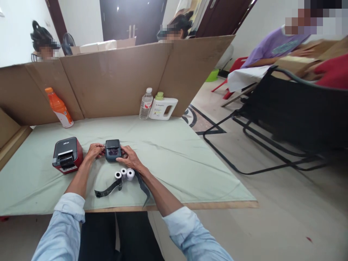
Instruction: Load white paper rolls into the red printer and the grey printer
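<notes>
A small dark portable printer (112, 154) with a see-through window rests on the cloth-covered table in front of me. Against its left side are the bent fingers of my left hand (95, 150). My right hand (132, 157) grips the right side, thumb at the lower front corner. Nearer to me stand several white paper rolls (130, 174) in a cluster. A curled dark strip (108, 189) lies to their left, and another dark strip (143, 185) runs partly beneath my right forearm. The red and black label printer (67, 154) is left of my left hand.
A tall cardboard screen (116, 79) borders the table's back. Before it stand an orange bottle (59, 108), a clear water bottle (146, 104) and a white jug (163, 108). A black folding chair (293, 112) is at the right. Other people sit beyond the screen and at the right.
</notes>
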A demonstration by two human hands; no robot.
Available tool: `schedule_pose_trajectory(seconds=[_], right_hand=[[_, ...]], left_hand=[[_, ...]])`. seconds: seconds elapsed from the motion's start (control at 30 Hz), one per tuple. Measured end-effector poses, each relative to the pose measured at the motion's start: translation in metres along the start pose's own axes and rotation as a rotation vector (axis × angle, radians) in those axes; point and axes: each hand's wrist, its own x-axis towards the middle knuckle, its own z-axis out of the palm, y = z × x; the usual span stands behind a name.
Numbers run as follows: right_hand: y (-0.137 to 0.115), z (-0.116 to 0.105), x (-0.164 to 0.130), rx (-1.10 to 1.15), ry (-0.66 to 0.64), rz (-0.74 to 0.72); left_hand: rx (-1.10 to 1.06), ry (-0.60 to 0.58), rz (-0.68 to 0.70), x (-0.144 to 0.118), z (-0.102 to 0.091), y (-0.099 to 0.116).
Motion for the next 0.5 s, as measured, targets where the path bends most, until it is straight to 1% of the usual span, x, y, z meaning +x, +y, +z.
schedule_pose_trajectory(seconds=[0.2, 0.37, 0.5], right_hand=[[0.001, 0.001, 0.002, 0.027, 0.004, 0.011], [0.003, 0.004, 0.004, 0.021, 0.017, 0.008], [0.002, 0.004, 0.006, 0.0, 0.018, -0.014]], left_hand=[[0.029, 0.016, -0.038, 0.0, 0.001, 0.009], [0.035, 0.035, -0.03, -0.009, 0.002, 0.013], [0.024, 0.029, -0.028, -0.014, -0.001, 0.016]])
